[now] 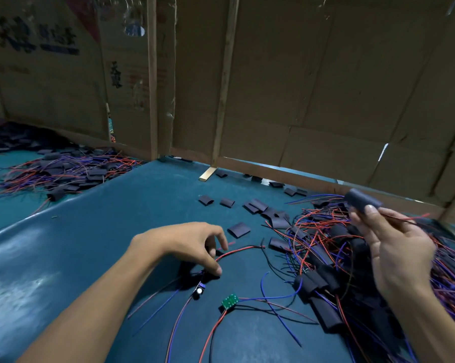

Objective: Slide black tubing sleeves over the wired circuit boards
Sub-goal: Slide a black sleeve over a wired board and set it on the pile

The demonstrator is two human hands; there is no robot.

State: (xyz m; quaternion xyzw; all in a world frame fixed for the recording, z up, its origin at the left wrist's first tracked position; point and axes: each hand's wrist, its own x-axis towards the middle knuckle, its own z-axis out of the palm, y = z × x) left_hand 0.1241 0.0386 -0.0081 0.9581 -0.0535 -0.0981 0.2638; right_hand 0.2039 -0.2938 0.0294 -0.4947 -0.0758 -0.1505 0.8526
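My right hand [396, 247] is raised at the right and pinches a black tubing sleeve [362, 199] with red and black wires trailing out of it. My left hand [192, 244] hovers low over the teal table, fingers loosely curled, its thumb tip touching a red wire [236, 250]. Just below that hand lies a small dark board with a white part [198, 290]. A bare green circuit board [230, 301] with red, blue and black wires lies further right. Several flat empty sleeves [239, 229] are scattered behind.
A heap of sleeved boards and tangled wires [325, 273] fills the right side. Another heap of sleeved pieces [64, 171] lies at the far left. Cardboard walls [299, 87] with wooden battens close off the back of the teal table [103, 231].
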